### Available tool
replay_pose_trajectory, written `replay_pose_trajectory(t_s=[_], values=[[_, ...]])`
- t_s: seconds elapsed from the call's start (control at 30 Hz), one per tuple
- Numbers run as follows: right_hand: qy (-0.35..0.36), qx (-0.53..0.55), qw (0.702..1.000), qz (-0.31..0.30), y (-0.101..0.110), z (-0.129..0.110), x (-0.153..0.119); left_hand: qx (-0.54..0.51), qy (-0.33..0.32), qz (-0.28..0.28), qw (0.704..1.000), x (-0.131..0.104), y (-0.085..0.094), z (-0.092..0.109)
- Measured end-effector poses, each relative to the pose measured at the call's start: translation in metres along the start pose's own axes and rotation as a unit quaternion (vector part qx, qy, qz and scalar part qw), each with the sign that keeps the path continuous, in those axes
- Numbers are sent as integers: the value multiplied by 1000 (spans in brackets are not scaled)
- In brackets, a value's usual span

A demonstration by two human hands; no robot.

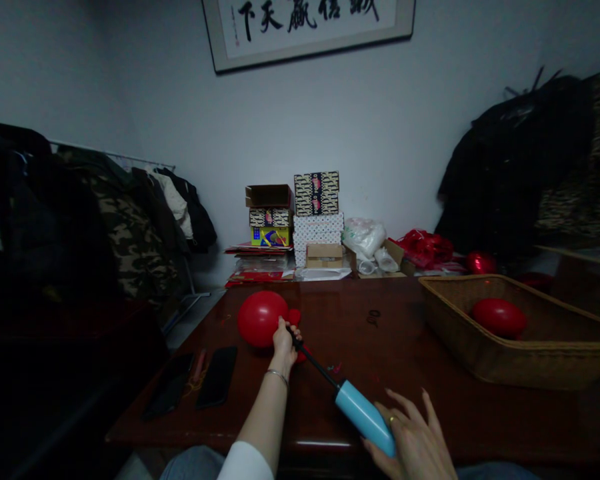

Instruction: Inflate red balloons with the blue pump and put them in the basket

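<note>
A round red balloon [262,319] is inflated at the upper left of the wooden table. Beside its right edge, my left hand [285,340] is closed around the balloon's neck and the black nozzle end of a hand pump. A thin black rod runs from there down to the pump's light blue barrel [364,415]. My right hand [413,433], with a ring on one finger, lies against the lower right of the barrel, its fingers spread and its thumb under it. Small red pieces show just behind and below my left hand.
Two dark phones [217,377] lie on the table [405,393] at the left. A wicker basket [530,363] at the right holds a red balloon [499,317]. Black scissors [373,317] lie near the middle back. Stacked boxes [317,230] and plastic bags stand against the wall.
</note>
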State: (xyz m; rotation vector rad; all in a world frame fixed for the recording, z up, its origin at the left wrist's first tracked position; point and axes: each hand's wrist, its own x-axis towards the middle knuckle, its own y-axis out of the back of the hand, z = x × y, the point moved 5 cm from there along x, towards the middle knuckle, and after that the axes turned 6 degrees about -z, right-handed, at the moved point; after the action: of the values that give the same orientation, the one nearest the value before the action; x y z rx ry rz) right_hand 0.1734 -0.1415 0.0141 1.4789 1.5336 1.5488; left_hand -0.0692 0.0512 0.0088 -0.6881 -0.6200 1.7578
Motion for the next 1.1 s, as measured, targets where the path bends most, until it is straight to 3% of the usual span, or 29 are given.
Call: replay_pose_trajectory(t_s=[0.17,0.33,0.63,0.87,1.1], values=[[-10,-1,1000,3,9,-11,9,-18,6,-3,1000,-11,-3,-5],[-49,7,999,4,18,-32,36,-28,16,-3,999,-19,-6,-20],[-71,12,997,-3,11,-53,73,3,41,-16,999,-25,-15,-33],[-71,12,997,9,7,-48,62,10,21,-15,1000,-18,-12,-29],[-24,-7,1000,15,-1,-22,23,23,2,-17,1000,-4,-2,-16]])
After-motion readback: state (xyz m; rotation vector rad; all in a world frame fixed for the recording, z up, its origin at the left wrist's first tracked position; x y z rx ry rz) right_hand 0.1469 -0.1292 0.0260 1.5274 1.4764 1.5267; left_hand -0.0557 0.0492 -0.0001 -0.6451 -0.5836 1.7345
